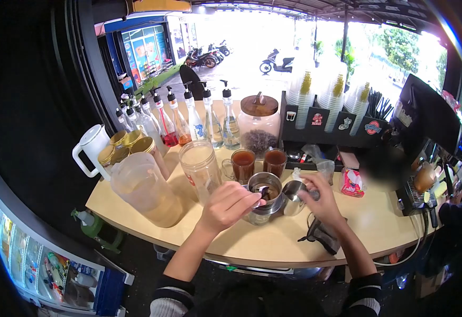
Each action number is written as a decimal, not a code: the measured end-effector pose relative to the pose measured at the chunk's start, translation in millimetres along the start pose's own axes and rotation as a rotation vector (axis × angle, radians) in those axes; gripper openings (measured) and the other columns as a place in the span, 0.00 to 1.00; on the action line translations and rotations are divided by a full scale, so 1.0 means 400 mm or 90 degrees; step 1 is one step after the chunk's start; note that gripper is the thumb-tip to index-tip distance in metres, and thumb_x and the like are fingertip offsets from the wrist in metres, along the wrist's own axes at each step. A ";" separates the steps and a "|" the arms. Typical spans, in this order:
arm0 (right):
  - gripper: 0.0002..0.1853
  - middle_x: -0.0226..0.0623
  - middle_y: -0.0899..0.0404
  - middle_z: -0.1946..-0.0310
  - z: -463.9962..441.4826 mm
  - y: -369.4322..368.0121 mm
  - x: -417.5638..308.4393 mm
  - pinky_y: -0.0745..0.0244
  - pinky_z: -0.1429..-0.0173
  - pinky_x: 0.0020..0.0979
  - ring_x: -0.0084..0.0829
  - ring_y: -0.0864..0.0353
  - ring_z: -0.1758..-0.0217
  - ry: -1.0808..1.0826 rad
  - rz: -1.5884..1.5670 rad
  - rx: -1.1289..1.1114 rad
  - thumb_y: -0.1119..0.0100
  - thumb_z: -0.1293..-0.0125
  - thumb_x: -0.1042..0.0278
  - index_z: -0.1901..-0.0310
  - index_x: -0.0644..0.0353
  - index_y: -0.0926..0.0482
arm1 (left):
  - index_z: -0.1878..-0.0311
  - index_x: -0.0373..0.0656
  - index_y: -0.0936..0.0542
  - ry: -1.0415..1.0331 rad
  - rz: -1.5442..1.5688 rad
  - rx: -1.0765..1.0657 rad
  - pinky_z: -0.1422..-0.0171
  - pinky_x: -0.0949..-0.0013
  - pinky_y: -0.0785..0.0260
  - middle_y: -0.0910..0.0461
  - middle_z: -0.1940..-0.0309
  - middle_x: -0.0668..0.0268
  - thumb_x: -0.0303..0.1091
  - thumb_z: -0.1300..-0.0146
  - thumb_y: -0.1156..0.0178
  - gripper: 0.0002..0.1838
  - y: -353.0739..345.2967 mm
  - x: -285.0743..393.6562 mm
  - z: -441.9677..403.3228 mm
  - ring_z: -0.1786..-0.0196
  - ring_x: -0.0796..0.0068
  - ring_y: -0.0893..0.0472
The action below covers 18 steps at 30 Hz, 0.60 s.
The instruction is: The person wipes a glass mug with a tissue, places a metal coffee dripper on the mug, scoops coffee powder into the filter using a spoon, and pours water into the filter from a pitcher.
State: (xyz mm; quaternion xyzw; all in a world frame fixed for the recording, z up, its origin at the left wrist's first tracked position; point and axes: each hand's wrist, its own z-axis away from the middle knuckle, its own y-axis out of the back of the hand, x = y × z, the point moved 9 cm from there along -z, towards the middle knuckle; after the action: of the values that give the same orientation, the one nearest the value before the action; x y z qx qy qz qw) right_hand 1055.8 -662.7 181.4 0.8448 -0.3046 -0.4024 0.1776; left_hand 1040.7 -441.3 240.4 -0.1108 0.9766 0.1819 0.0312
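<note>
My left hand is closed in a pinch on a spoon, whose bowl dips into a metal cup. That cup appears to be a coffee dripper, set on a clear glass; dark liquid or grounds show inside. My right hand is wrapped round the handle side of a small steel pitcher, just right of the metal cup. Behind them stand two glass mugs of brown drink, a left mug and a right mug. The pitcher's contents are hidden.
A large plastic jug and a clear jar stand left. Several pump bottles and a lidded jar line the back. A cup rack, a pink packet and a dark cloth lie right.
</note>
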 end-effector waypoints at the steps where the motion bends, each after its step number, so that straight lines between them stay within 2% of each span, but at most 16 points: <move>1: 0.22 0.41 0.29 0.61 -0.017 -0.019 -0.072 0.31 0.57 0.31 0.33 0.26 0.59 0.025 -0.059 -0.071 0.37 0.41 0.71 0.44 0.59 0.27 | 0.66 0.40 0.18 0.008 0.011 -0.020 0.69 0.68 0.31 0.23 0.76 0.67 0.27 0.55 0.27 0.12 -0.017 0.001 -0.007 0.73 0.69 0.23; 2: 0.22 0.41 0.29 0.61 -0.029 -0.022 -0.117 0.31 0.57 0.31 0.33 0.26 0.59 0.022 -0.058 -0.071 0.37 0.41 0.71 0.44 0.59 0.27 | 0.66 0.40 0.19 0.016 0.024 -0.042 0.68 0.68 0.31 0.23 0.76 0.66 0.26 0.55 0.27 0.12 -0.033 0.005 -0.013 0.72 0.68 0.23; 4: 0.27 0.42 0.29 0.63 -0.038 -0.056 -0.215 0.30 0.57 0.34 0.37 0.26 0.60 0.134 -0.037 -0.136 0.37 0.43 0.74 0.40 0.58 0.29 | 0.66 0.39 0.19 0.033 0.034 -0.058 0.67 0.67 0.31 0.23 0.75 0.65 0.26 0.55 0.28 0.12 -0.053 0.009 -0.021 0.71 0.67 0.22; 7: 0.29 0.42 0.29 0.65 -0.048 -0.077 -0.248 0.29 0.60 0.35 0.39 0.26 0.64 0.206 0.030 -0.121 0.37 0.44 0.75 0.39 0.58 0.29 | 0.64 0.39 0.19 0.092 0.086 -0.069 0.65 0.66 0.31 0.22 0.72 0.62 0.25 0.53 0.30 0.12 -0.076 -0.003 -0.016 0.69 0.64 0.23; 8: 0.27 0.41 0.30 0.70 -0.053 -0.069 -0.256 0.29 0.63 0.36 0.41 0.27 0.69 0.218 0.016 -0.084 0.37 0.45 0.76 0.41 0.59 0.27 | 0.63 0.38 0.20 0.134 0.128 -0.066 0.64 0.66 0.30 0.21 0.71 0.62 0.25 0.51 0.31 0.11 -0.077 -0.013 -0.015 0.69 0.62 0.22; 13: 0.19 0.40 0.29 0.73 -0.057 -0.060 -0.237 0.29 0.66 0.37 0.40 0.26 0.71 0.198 0.040 -0.033 0.39 0.43 0.77 0.48 0.60 0.23 | 0.63 0.36 0.20 0.258 0.203 -0.062 0.57 0.67 0.28 0.19 0.69 0.61 0.26 0.43 0.37 0.06 -0.059 -0.048 0.019 0.66 0.61 0.20; 15: 0.16 0.40 0.29 0.74 -0.061 -0.055 -0.232 0.29 0.66 0.37 0.40 0.25 0.71 0.186 0.051 -0.021 0.40 0.42 0.77 0.51 0.61 0.22 | 0.61 0.35 0.20 0.449 0.191 0.010 0.52 0.68 0.29 0.18 0.66 0.61 0.29 0.37 0.41 0.07 -0.039 -0.110 0.069 0.62 0.66 0.19; 16: 0.14 0.41 0.28 0.73 -0.070 -0.056 -0.225 0.28 0.65 0.37 0.41 0.24 0.70 0.178 0.050 -0.032 0.40 0.42 0.77 0.53 0.62 0.22 | 0.58 0.35 0.22 0.482 0.194 0.062 0.51 0.69 0.30 0.19 0.64 0.61 0.32 0.34 0.44 0.09 -0.041 -0.137 0.100 0.59 0.71 0.20; 18: 0.12 0.42 0.28 0.73 -0.073 -0.056 -0.217 0.28 0.64 0.38 0.41 0.24 0.69 0.169 0.049 -0.041 0.41 0.41 0.77 0.55 0.63 0.22 | 0.58 0.35 0.23 0.533 0.214 0.052 0.50 0.69 0.30 0.20 0.64 0.60 0.32 0.34 0.44 0.09 -0.079 -0.168 0.155 0.59 0.70 0.20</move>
State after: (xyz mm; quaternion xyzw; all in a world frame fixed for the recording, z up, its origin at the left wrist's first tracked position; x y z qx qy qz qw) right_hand 1044.7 -587.0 236.8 0.8720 -0.2975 -0.2898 0.2590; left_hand 1114.5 -434.0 178.6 -0.0133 0.9160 0.0854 -0.3918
